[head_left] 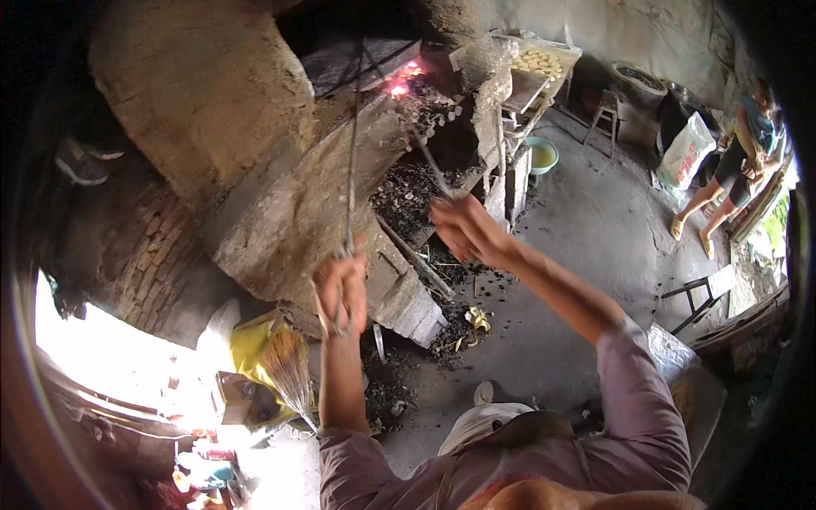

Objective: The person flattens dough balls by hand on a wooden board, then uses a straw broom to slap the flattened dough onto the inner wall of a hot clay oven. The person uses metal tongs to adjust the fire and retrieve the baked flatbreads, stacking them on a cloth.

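My left hand (340, 289) is wrapped round the looped end of a long, thin metal rod (352, 187), which reaches up into the dark mouth of a rough earthen stove (187, 119). Beside it, my right hand (467, 225) is closed on a second, shorter metal tool (432, 166), whose far end is near the stove's opening. Glowing red embers (399, 85) lie at the opening, under a dark slab (340, 64). Black ash and charcoal (395, 191) cover the ledge below the embers. The rods' far tips are too dark to make out.
A person (748, 153) stands at the right beside a white sack (685, 153). Behind are a tray of pale pieces (535, 64), a stool (602, 119) and a green basin (541, 155). A broom (285, 365) and yellow bag (251, 340) lie lower left; a small chair (701, 293) is right.
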`<action>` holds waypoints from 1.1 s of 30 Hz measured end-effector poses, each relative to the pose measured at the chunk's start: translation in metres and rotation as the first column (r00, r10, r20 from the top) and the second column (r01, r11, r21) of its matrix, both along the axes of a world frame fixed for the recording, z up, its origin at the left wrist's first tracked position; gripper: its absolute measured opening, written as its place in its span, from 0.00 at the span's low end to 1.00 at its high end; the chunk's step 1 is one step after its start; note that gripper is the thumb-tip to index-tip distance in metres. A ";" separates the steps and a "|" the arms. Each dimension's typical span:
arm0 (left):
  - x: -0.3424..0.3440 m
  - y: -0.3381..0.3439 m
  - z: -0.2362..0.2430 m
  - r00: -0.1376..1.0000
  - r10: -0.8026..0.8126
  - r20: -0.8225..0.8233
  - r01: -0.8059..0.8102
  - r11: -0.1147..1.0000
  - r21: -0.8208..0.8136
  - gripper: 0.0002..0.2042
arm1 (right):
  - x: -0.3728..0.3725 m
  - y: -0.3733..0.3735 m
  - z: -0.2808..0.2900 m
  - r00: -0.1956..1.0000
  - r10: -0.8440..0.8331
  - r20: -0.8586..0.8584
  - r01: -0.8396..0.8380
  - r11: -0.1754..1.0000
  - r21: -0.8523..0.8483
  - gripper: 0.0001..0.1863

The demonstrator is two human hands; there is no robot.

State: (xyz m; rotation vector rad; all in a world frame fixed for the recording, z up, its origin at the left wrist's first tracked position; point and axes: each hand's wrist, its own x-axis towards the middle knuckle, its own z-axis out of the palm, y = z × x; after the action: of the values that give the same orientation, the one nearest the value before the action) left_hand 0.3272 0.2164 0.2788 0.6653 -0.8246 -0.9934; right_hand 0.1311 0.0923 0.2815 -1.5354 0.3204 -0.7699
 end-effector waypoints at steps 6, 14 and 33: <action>0.024 -0.080 -0.036 0.733 -0.440 -0.519 0.368 0.898 -0.242 0.32 | 0.021 -0.050 -0.040 0.935 -0.349 -0.063 0.340 0.932 -0.124 0.27; -0.152 -0.026 -0.287 0.656 -0.356 -0.666 0.741 0.133 0.659 0.21 | -0.265 0.229 -0.324 0.420 -0.571 -0.705 0.881 0.071 0.468 0.19; -0.715 0.025 -0.475 -0.235 -0.946 -0.222 0.396 -0.302 0.867 0.13 | -0.471 0.584 -0.556 -0.799 -0.122 -0.589 -0.541 -0.285 0.792 0.28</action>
State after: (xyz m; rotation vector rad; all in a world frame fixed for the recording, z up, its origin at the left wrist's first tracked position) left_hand -0.3874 0.2412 -0.1965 1.2184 -1.7423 -2.8743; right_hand -0.3397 0.6760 -0.2748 -1.7425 -0.6259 2.3647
